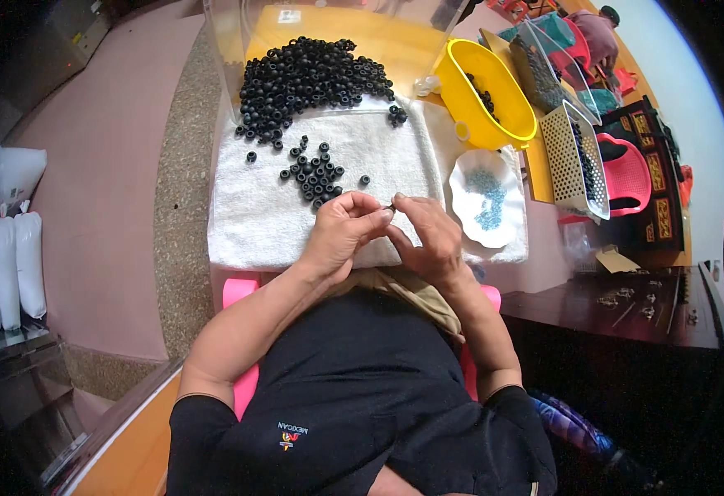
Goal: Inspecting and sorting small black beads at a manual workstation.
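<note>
My left hand (344,234) is closed in a pinch on a small dark piece (391,207), which is mostly covered by the fingertips. From the other side my right hand (432,238) meets it, index fingertip against the piece and thumb curled below; what else these fingers hold is hidden. Both hands are over the front of a white towel (254,223). Just beyond my left hand lies a loose group of small black ring-shaped parts (312,172), with one single black ring (365,179) apart from it. A white wavy-edged dish (464,217) of tiny pale-blue pieces sits right of my right hand.
A big heap of black rings (304,83) spills from a clear plastic bin (224,70) at the back. Behind the dish stand a yellow tub (449,70) and a white perforated basket (556,140), both with black parts inside. Another person (597,37) is at far right.
</note>
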The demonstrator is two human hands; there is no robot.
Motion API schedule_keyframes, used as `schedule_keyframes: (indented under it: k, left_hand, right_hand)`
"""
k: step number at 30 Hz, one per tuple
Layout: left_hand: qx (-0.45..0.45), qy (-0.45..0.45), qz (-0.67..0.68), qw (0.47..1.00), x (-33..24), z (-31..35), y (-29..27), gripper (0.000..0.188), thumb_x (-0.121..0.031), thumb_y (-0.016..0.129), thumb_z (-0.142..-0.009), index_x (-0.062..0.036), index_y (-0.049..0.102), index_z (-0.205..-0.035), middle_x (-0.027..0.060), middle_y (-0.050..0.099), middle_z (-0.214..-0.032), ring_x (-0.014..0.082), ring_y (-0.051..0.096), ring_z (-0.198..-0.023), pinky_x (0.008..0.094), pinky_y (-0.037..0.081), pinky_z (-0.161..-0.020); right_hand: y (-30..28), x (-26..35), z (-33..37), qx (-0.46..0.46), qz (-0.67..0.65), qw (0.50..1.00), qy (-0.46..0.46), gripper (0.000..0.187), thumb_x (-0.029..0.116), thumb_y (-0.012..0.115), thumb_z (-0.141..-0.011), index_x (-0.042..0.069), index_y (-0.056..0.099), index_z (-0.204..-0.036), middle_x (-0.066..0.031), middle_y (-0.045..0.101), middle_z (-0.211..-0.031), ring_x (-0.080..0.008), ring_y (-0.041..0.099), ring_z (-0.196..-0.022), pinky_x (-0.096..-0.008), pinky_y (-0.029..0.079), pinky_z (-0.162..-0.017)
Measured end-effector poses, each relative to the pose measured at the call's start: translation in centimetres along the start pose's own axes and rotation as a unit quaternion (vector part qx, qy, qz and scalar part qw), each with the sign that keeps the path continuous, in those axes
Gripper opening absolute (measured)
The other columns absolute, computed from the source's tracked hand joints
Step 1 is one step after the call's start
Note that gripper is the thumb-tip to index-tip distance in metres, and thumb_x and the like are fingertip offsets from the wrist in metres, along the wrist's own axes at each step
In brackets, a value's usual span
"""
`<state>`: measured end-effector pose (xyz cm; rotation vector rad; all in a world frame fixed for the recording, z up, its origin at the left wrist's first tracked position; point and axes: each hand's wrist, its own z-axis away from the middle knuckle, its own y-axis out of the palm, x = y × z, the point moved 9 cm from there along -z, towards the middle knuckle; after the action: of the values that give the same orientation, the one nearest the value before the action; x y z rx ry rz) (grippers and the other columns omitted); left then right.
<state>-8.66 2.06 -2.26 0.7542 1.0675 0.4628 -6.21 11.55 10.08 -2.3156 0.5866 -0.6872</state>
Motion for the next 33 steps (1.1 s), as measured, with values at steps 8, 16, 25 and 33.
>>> schedule_keyframes:
  k: [8, 16, 25, 33]
  left_hand:
    - [0.002, 0.018, -0.022, 1.000, 0.1, 0.0, 0.1, 0.011, 0.000, 0.067, -0.085, -0.0041, 0.058, -0.090, 0.0048, 0.065, -0.084, 0.0115, 0.063, -0.077, 0.0230, 0.051, -0.070]
    - [0.037, 0.009, -0.066, 0.997, 0.1, 0.3, 0.8, 0.016, -0.005, 0.069, -0.086, -0.0029, 0.060, -0.099, 0.0079, 0.067, -0.094, 0.0136, 0.064, -0.084, 0.0262, 0.053, -0.079]
    - [0.035, 0.024, -0.101, 0.994, -0.2, 0.8, 1.3, 0.018, -0.009, 0.068, -0.089, -0.0021, 0.062, -0.104, 0.0043, 0.064, -0.098, 0.0096, 0.061, -0.084, 0.0256, 0.054, -0.079]
    - [0.037, 0.033, -0.134, 0.990, 0.0, 0.7, 1.9, 0.020, -0.005, 0.068, -0.087, 0.0004, 0.063, -0.105, 0.0040, 0.064, -0.092, 0.0088, 0.060, -0.081, 0.0232, 0.052, -0.075]
  right_hand:
    - [0.3, 0.3, 0.6, -0.036, 0.016, 0.999, -0.012, 0.042, -0.003, 0.075, -0.067, 0.000, 0.059, -0.106, -0.0147, 0.067, -0.091, -0.0317, 0.067, -0.080, -0.0367, 0.055, -0.069]
    - [-0.2, -1.8, 0.3, 0.032, -0.093, 0.992, 0.077, 0.038, -0.003, 0.077, -0.065, 0.004, 0.065, -0.100, -0.0123, 0.065, -0.088, -0.0280, 0.065, -0.079, -0.0335, 0.052, -0.067]
    - [-9.3, -10.7, -3.8, -0.140, 0.100, 0.980, 0.100, 0.020, -0.006, 0.068, -0.077, -0.002, 0.066, -0.096, -0.0145, 0.066, -0.095, -0.0228, 0.066, -0.084, -0.0297, 0.054, -0.074]
    - [-10.4, -17.0, -6.9, -0.128, 0.340, 0.929, 0.066, 0.022, -0.002, 0.071, -0.078, -0.001, 0.066, -0.099, -0.0136, 0.067, -0.099, -0.0210, 0.067, -0.083, -0.0275, 0.054, -0.071]
